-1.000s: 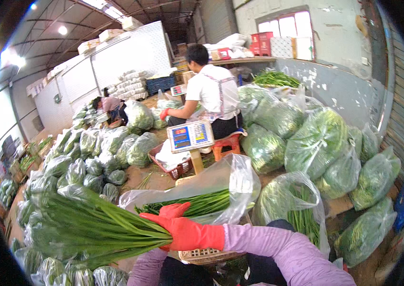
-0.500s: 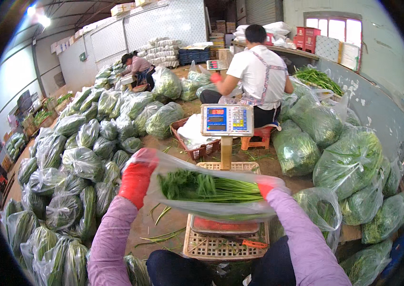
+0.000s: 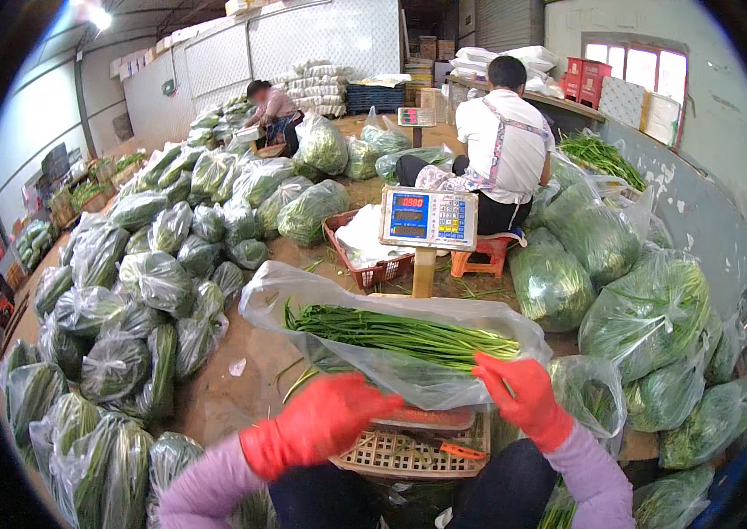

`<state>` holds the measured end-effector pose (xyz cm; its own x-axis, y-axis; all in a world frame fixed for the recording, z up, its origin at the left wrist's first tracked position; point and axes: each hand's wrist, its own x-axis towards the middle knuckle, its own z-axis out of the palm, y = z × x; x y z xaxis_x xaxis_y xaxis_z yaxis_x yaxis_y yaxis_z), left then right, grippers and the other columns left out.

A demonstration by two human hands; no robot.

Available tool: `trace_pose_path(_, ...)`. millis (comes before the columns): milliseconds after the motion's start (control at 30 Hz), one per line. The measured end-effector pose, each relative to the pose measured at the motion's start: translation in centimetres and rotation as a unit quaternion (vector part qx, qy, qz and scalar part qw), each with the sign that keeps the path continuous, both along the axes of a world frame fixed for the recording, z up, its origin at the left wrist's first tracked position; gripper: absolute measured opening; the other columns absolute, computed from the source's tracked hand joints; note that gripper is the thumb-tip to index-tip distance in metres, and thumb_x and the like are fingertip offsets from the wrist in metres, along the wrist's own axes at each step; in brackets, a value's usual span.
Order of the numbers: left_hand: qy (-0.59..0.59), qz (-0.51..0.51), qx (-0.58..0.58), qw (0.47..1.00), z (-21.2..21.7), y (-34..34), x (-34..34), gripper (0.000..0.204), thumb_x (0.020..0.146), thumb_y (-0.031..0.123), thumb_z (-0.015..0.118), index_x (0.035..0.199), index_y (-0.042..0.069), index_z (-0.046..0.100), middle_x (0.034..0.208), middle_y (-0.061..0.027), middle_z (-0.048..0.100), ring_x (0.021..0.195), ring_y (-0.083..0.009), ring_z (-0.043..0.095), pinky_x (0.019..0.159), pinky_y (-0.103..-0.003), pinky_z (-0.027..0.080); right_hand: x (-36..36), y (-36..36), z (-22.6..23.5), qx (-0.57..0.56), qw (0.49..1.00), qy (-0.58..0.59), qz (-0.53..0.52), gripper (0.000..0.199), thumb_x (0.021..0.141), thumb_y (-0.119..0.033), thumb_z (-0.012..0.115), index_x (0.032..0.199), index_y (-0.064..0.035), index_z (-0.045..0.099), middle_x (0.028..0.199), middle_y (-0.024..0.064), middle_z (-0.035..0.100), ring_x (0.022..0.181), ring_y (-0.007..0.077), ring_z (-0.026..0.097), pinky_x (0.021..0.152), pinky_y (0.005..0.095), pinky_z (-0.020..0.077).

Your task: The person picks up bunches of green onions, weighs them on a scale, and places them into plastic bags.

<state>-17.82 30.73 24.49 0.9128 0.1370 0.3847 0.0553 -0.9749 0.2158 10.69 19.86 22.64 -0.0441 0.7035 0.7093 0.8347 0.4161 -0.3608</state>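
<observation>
A clear plastic bag [image 3: 259, 295] lies open in front of me, across the scale platform [image 3: 426, 418]. Inside it rests a bunch of long-stalked greens [image 3: 408, 335], leafy tops to the left and stalk ends to the right. My left hand [image 3: 325, 419], in a red glove, is at the bag's near side; motion smears its fingers. My right hand [image 3: 527, 401], also red-gloved, is closed at the bag's near right edge, its fingertips by the stalk ends. The lit scale display [image 3: 429, 217] stands on a post behind the bag.
An orange-handled knife [image 3: 463, 451] lies on the plastic crate [image 3: 382, 454] under the scale. Filled bags of greens [image 3: 157, 282] crowd the left, and more bags [image 3: 646, 304] the right. A red basket [image 3: 364, 273] and a seated co-worker [image 3: 505, 145] are ahead; another person [image 3: 276, 115] sits farther back.
My left hand has dropped from the bag's left end to its near side. My right hand has moved slightly nearer me. The bag sits flatter and wider open, and the display digits have changed.
</observation>
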Motion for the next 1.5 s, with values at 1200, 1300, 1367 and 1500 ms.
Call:
trace_pose_path(1200, -0.249, 0.334, -0.478, 0.773, 0.4, -1.2, -10.2, 0.055, 0.094, 0.050, 0.037, 0.116, 0.004, 0.059, 0.042, -0.0038, 0.047, 0.031, -0.0100, 0.038, 0.033, -0.023, 0.029, 2.6, 13.0, -9.3, -0.394, 0.830, -0.357, -0.167, 0.019, 0.075, -0.012, 0.056, 0.090, -0.0039, 0.064, 0.085, 0.0151, 0.067, 0.079, 0.0329, 0.065, 0.073, 0.0457, 0.0505)
trace_pose_path(1300, -0.231, 0.302, -0.524, 0.762, 0.2, -0.7, -8.0, 0.052, 0.095, 0.047, 0.037, 0.114, 0.005, 0.060, 0.045, -0.0034, 0.049, 0.033, -0.0093, 0.039, 0.035, -0.022, 0.031, 11.7, 15.1, -19.2, -0.262, 0.885, -0.214, -0.321, 0.024, 0.086, -0.020, 0.046, 0.091, -0.0085, 0.067, 0.082, 0.0140, 0.066, 0.082, 0.0339, 0.064, 0.070, 0.0472, 0.0487)
trace_pose_path(1367, -0.214, 0.287, -0.555, 0.751, 0.1, 0.0, -8.1, 0.046, 0.096, 0.043, 0.039, 0.116, 0.008, 0.060, 0.049, -0.0036, 0.052, 0.037, -0.0080, 0.042, 0.038, -0.021, 0.033, 12.4, 15.1, -18.3, -0.330, 0.845, -0.271, -0.323, 0.021, 0.081, -0.022, 0.052, 0.087, -0.0101, 0.068, 0.084, 0.0139, 0.066, 0.083, 0.0320, 0.063, 0.071, 0.0463, 0.0482)
trace_pose_path(1500, -0.241, 0.328, -0.537, 0.739, -0.1, 0.7, -8.4, 0.047, 0.095, 0.044, 0.039, 0.115, 0.008, 0.061, 0.048, -0.0032, 0.050, 0.036, -0.0072, 0.040, 0.036, -0.020, 0.030, 9.6, 12.2, -10.8, -0.106, 0.974, -0.183, -0.076, 0.024, 0.075, -0.025, 0.060, 0.093, -0.0094, 0.066, 0.085, 0.0161, 0.063, 0.084, 0.0343, 0.060, 0.076, 0.0428, 0.0471)
